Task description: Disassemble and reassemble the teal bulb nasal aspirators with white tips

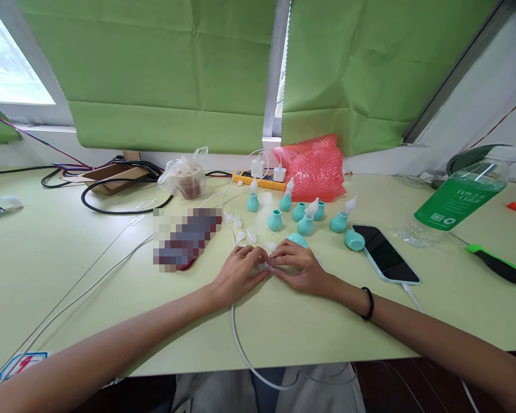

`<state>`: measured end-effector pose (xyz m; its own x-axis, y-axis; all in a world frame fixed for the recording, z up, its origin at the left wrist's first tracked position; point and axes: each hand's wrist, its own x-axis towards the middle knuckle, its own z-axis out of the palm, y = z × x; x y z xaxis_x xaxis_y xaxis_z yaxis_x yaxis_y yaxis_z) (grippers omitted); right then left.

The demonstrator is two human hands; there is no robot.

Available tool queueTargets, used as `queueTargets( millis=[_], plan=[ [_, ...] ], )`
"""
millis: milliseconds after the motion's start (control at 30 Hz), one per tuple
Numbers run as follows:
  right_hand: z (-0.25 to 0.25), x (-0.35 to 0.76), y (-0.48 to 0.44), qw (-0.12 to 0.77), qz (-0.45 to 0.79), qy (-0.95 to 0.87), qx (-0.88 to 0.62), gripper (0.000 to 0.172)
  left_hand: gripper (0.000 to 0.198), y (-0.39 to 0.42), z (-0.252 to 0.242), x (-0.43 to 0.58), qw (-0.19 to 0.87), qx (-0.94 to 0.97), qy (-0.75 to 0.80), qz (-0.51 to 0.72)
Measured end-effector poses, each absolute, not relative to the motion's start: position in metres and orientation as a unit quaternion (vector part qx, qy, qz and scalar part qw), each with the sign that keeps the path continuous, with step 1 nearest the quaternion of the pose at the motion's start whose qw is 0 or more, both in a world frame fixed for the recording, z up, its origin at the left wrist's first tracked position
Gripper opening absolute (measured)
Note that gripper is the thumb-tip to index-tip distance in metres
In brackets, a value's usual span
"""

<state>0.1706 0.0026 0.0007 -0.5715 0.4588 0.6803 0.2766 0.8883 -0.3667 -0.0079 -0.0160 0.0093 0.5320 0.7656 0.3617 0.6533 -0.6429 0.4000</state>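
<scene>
My left hand (239, 272) and my right hand (298, 268) rest on the pale green table (69, 258), fingertips meeting. Between them they pinch a small clear plastic piece (265, 266). A teal bulb (298, 239) lies just behind my right hand. Several more teal rubber bulbs (275, 220), some with white nozzles (313, 206), stand beyond my hands. Loose clear tips (239, 236) lie behind my left hand.
A phone (384, 253) lies face up to the right, with a green-labelled bottle (456, 201) and a green-handled tool (501, 267) beyond. Pink bubble wrap (316, 166), a yellow power strip (262, 180), a plastic bag (184, 176) and black cables (112, 203) line the back. A white cable (236, 332) runs under my hands.
</scene>
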Motion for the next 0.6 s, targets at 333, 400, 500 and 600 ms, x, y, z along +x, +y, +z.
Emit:
queueTargets(
  millis=[333,400,500,600],
  plan=[
    [0.0006,0.1723,0.0018,0.365,0.037,-0.911,-0.187,0.015,0.010,-0.0161,0.0105,-0.0072,0.098,0.871,0.409,0.255],
    [-0.0008,0.1725,0.0022,0.361,0.036,-0.913,-0.184,0.017,0.011,-0.0163,0.0109,-0.0069,0.105,0.869,0.410,0.257],
    [-0.0034,0.1727,0.0027,0.372,0.046,-0.908,-0.188,0.020,0.013,-0.0167,0.0120,-0.0065,0.121,0.865,0.413,0.259],
    [-0.0041,0.1727,0.0027,0.378,0.058,-0.903,-0.196,0.027,0.015,-0.0171,0.0127,-0.0066,0.132,0.858,0.420,0.264]
  ],
)
